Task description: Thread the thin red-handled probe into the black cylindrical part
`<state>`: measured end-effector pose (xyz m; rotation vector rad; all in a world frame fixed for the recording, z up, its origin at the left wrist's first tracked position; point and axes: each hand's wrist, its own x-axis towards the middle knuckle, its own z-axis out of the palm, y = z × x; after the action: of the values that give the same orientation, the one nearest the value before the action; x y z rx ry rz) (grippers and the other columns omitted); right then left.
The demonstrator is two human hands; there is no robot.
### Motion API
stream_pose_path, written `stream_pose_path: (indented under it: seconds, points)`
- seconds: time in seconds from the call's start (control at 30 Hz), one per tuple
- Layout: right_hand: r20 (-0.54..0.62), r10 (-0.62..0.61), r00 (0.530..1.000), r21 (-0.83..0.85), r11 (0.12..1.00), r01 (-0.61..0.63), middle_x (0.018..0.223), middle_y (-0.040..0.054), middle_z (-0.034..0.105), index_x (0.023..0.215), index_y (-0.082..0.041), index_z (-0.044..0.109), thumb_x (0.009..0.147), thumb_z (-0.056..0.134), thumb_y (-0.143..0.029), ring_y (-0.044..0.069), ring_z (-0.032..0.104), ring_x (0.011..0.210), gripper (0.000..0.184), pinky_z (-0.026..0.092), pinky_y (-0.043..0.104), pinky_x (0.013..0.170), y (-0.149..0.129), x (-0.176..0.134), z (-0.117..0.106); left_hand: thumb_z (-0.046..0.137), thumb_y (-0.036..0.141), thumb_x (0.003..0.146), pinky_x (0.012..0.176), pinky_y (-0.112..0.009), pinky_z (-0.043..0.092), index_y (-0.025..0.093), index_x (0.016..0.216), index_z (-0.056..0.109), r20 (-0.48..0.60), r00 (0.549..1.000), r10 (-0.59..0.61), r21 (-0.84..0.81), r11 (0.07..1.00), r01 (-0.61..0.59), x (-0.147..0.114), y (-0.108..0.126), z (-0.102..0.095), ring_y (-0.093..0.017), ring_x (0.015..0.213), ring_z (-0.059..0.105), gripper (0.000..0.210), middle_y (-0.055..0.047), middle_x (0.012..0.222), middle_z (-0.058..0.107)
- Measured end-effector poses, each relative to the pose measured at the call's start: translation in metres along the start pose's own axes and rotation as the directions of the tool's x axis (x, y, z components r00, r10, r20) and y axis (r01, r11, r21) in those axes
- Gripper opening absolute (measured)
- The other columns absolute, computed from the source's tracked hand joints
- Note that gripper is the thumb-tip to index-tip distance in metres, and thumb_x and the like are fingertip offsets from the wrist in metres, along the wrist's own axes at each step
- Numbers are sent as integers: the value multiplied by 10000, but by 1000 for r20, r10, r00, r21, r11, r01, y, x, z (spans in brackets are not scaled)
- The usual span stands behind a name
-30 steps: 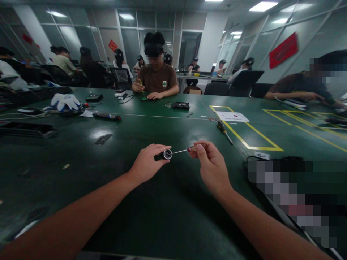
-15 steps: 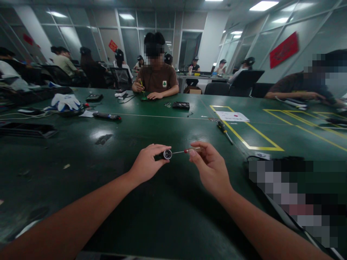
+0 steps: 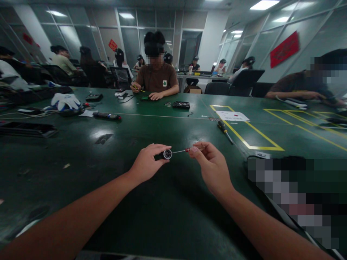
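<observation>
My left hand (image 3: 148, 162) is closed around a small black cylindrical part (image 3: 167, 154) with a pale rim, its round open end turned to the right. Between the fingers and thumb of my right hand (image 3: 213, 164) is a thin screwdriver (image 3: 187, 150) with a clear and red handle. Its metal shaft points left, and the tip reaches the rim or inside of the cylindrical part; I cannot tell how deep. Both hands are raised above the green table (image 3: 162, 213). Most of the cylinder's body is hidden by my left fingers.
A black-and-yellow screwdriver (image 3: 224, 130) lies beyond my right hand, near a paper sheet (image 3: 232, 116) and yellow tape. White gloves (image 3: 65, 102) and a dark pen-shaped tool (image 3: 106, 116) lie at the left. A co-worker (image 3: 157, 77) sits opposite, by a black device (image 3: 181, 105).
My right hand has shifted very slightly right and turned a little on the screwdriver handle. My left hand stays in place. The co-worker opposite has moved one hand and its tool leftward.
</observation>
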<state>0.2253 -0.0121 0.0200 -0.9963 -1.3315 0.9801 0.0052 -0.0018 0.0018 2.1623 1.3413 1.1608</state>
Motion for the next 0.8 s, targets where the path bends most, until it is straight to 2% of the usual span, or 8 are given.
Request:
stream_pose_path:
  seconds: [0.13,0.2,0.3,0.37,0.47,0.6,0.8]
  points:
    - [16,36,999,72,997,-37,869,27,730,963,-224,725,889,730,-443,183,663,814,231,519,352,817,2,3,0,788,115,783,1016,-452,529,246,1193,742,-3,1000,6,-6,1000,-6,0,0,-1,-252,1119,686,433,-50,1190,756]
    - [8,135,991,176,975,-134,848,28,723,925,-217,728,864,745,-457,181,659,784,248,525,351,794,4,6,0,790,114,778,1015,-457,530,250,1189,743,-7,1000,15,-10,1000,-15,0,0,-1,-254,1118,687,436,-50,1189,756]
    - [97,333,938,357,868,-345,751,20,685,837,-202,706,819,768,-481,174,633,687,286,535,348,720,7,12,-2,793,113,775,1013,-465,529,255,1201,736,-14,1000,21,-15,1000,-22,0,0,-1,-256,1122,684,452,-52,1198,753]
    - [130,372,919,413,822,-391,709,9,660,810,-199,694,805,781,-467,165,616,656,282,536,337,694,8,15,-3,797,111,773,1014,-461,526,254,1208,733,-14,1000,15,-18,1000,-15,0,0,-1,-254,1126,681,463,-51,1200,752]
    - [62,294,954,400,868,-294,772,7,677,861,-200,707,806,798,-426,154,629,717,250,530,307,711,8,13,-2,803,115,774,1021,-455,518,246,1211,731,-8,1000,10,-13,1000,-10,-1,-1,0,-248,1126,679,461,-50,1201,752]
    - [-29,139,990,250,960,-127,871,9,700,947,-220,715,858,756,-444,154,652,781,245,526,313,761,6,8,0,803,121,778,1019,-455,517,245,1211,731,-7,1000,16,2,1000,-16,-1,0,0,-246,1120,679,456,-50,1199,752]
    - [-8,28,1000,103,994,-27,874,15,706,994,-229,699,908,695,-455,175,665,796,242,533,350,790,8,6,0,792,122,781,1005,-461,531,258,1202,737,-4,1000,8,4,1000,-8,0,3,-1,-257,1110,684,446,-48,1194,754]
